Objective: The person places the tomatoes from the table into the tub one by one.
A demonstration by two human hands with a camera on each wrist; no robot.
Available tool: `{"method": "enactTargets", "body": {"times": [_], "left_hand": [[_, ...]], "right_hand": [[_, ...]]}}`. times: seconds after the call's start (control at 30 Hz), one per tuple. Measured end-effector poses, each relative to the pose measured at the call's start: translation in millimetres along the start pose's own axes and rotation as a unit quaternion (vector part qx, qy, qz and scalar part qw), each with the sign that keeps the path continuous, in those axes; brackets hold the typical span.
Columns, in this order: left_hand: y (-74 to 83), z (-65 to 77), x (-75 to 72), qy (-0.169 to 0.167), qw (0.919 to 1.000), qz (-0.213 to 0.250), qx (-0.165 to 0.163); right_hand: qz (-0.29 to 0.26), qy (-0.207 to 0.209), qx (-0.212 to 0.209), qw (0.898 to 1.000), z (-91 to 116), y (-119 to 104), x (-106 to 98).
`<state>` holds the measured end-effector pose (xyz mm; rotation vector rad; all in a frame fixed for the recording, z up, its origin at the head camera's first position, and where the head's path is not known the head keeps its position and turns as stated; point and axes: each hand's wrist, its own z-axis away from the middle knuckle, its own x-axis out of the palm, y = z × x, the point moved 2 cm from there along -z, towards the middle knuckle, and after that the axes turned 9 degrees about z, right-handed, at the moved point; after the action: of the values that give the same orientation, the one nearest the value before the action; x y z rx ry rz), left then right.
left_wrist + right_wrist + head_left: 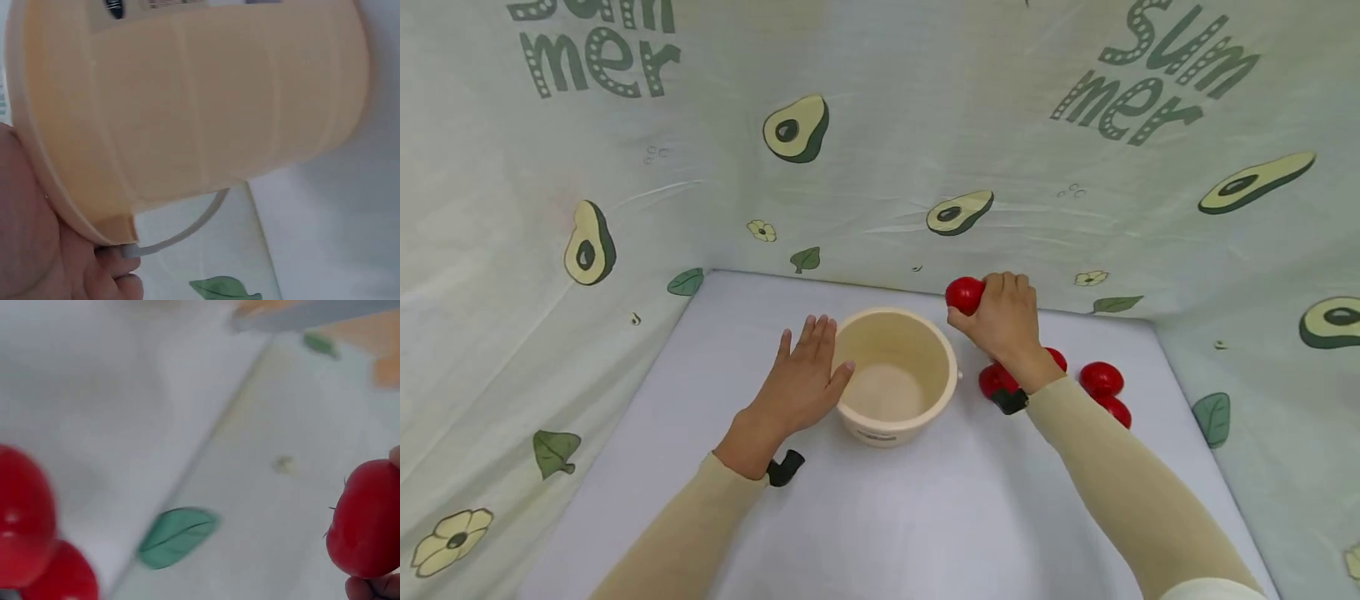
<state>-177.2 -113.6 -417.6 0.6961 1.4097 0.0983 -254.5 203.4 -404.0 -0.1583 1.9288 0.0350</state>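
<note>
A cream plastic bucket (pixel 891 423) stands upright on the white table, its inside bare. Against its left rim rests my left hand (pixel 803 379), fingers straight and thumb over the edge. The left wrist view shows the bucket's ribbed side (pixel 237 100) and a thin grey handle (pixel 187 232) by the fingers. My right hand (pixel 1003 317) holds a red tomato (pixel 964 295) between thumb and fingers, up and to the right of the bucket. In the right wrist view, green sepal tips stick out of that tomato (pixel 365 519).
Several more tomatoes lie right of the bucket: one (pixel 994 381) partly under the right forearm, others (pixel 1101 378) further right. A patterned cloth (pixel 880 183) with avocado prints hangs behind the table (pixel 910 517) and along its sides.
</note>
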Motion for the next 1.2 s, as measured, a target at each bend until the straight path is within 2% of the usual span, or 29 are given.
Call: {"method": "enactTargets", "body": {"times": [0.07, 0.17, 0.3, 0.4, 0.63, 0.9, 1.2], "left_hand": [[1.7, -1.5, -3.4, -0.001, 0.9998, -0.018, 0.002], [1.5, -6.5, -8.3, 0.002, 0.9988, -0.048, 0.007], [-1.6, -11.7, -10.6, -0.01, 0.9969, -0.078, -0.001], [-2.4, -13.2, -9.7, -0.016, 0.9965, -0.081, -0.007], [1.6, -13.6, -6.3, -0.017, 0.9956, -0.091, 0.015], [2.4, -11.8, -4.3, -0.017, 0.9959, -0.088, 0.001], [2.6, -12.9, -3.1, -0.016, 0.9968, -0.078, 0.0]], "right_hand": [[-0.022, 0.024, -0.028, 0.999, 4.1, -14.1, -19.0], [-0.042, 0.035, -0.103, 0.993, 16.1, -41.1, -34.3], [-0.031, 0.019, -0.204, 0.978, 33.4, -76.3, -28.9], [-0.017, 0.001, -0.241, 0.97, 42.2, -93.9, -18.8], [0.004, -0.041, -0.258, 0.965, 47.6, -105.8, -7.2], [0.017, -0.077, -0.277, 0.958, 49.0, -106.4, -5.4], [0.025, -0.089, -0.275, 0.957, 48.1, -105.7, -4.7]]}}
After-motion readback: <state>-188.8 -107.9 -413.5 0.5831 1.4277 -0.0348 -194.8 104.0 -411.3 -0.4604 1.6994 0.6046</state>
